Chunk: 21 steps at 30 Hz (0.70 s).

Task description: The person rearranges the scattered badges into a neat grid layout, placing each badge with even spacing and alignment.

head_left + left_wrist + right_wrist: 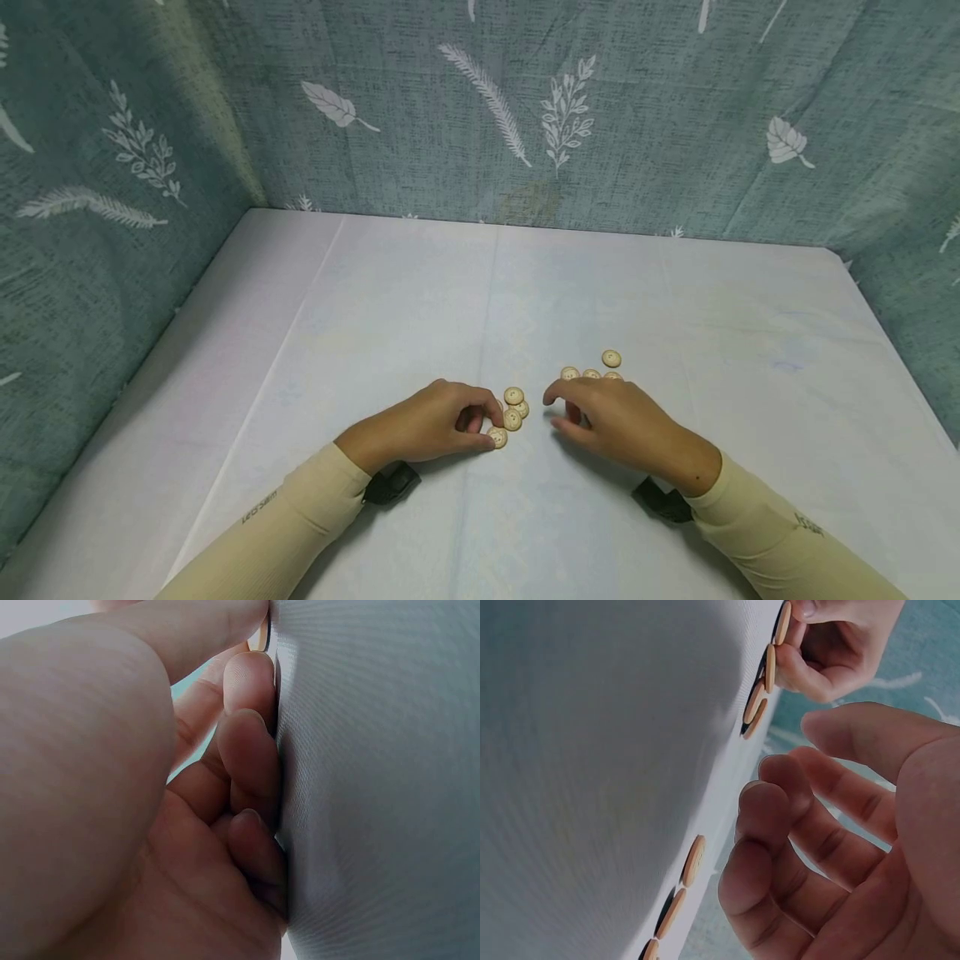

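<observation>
Round, pale wooden buttons lie on the table in two groups. At the left group, my left hand (444,421) has its thumb and index finger at the edges of the nearest button (497,437), pinching it low at the cloth. Other buttons (513,396) of this group lie just beyond the fingertips, some overlapping. In the left wrist view the other fingers (247,754) are curled against the white surface. My right hand (618,421) hovers with loosely bent fingers and nothing between them. Behind it lies the second group of buttons (570,373), partly hidden by the hand.
A white cloth (375,292) covers the table. One button (611,358) lies farthest back on the right. A green leaf-patterned curtain (420,125) hangs along the back and sides. Dark wrist straps (392,483) and beige sleeves (300,525) show on the arms.
</observation>
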Motion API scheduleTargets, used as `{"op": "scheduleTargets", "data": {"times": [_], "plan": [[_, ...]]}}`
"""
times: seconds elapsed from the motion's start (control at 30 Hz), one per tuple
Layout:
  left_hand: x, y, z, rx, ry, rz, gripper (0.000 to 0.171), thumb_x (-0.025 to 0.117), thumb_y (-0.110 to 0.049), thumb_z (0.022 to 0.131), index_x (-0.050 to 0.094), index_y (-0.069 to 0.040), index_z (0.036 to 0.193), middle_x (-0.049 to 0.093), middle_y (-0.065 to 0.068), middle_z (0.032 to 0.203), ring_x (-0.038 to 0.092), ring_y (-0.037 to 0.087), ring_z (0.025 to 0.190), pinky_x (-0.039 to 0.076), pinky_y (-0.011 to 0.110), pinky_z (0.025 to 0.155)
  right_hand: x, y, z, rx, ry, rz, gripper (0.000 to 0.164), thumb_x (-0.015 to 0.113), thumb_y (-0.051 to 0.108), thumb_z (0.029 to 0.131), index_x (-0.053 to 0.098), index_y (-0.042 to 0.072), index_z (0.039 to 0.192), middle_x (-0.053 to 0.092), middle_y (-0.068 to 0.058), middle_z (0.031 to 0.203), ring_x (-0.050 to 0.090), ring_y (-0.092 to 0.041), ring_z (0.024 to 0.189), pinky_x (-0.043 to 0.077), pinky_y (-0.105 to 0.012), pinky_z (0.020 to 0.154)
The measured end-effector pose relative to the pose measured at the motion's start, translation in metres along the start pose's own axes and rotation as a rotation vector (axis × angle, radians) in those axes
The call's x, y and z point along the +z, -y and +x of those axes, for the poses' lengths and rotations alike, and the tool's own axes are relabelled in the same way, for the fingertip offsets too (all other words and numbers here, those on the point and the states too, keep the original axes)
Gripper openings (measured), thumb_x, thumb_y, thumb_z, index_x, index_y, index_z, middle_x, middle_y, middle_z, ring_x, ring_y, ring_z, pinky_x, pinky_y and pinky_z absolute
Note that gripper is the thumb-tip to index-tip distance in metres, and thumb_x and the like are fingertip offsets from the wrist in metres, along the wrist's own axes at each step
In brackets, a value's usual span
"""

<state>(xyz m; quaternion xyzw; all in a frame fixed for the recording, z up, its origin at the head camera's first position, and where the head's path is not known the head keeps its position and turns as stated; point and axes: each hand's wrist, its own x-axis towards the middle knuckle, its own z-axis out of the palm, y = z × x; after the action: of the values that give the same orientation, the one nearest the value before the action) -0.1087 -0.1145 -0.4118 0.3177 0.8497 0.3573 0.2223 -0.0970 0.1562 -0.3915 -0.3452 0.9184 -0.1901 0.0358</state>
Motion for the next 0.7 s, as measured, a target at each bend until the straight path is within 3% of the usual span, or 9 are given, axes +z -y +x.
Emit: {"op": "scheduleTargets", "data": {"times": [0.7], "plan": [[-0.004, -0.001, -0.001, 0.003, 0.006, 0.006, 0.014, 0.077, -0.021, 0.089, 0.068, -0.024, 0.099, 0.053, -0.014, 0.07, 0.047, -0.001, 0.061, 0.042, 0.018, 0.062, 0.0, 0.011, 0.007, -0.004, 0.043, 0.005, 0.018, 0.073, 0.019, 0.091, 0.069, 0.016, 0.108, 0.057, 0.014, 0.073, 0.045, 0.002, 0.063, 0.042, -0.017, 0.059]]}}
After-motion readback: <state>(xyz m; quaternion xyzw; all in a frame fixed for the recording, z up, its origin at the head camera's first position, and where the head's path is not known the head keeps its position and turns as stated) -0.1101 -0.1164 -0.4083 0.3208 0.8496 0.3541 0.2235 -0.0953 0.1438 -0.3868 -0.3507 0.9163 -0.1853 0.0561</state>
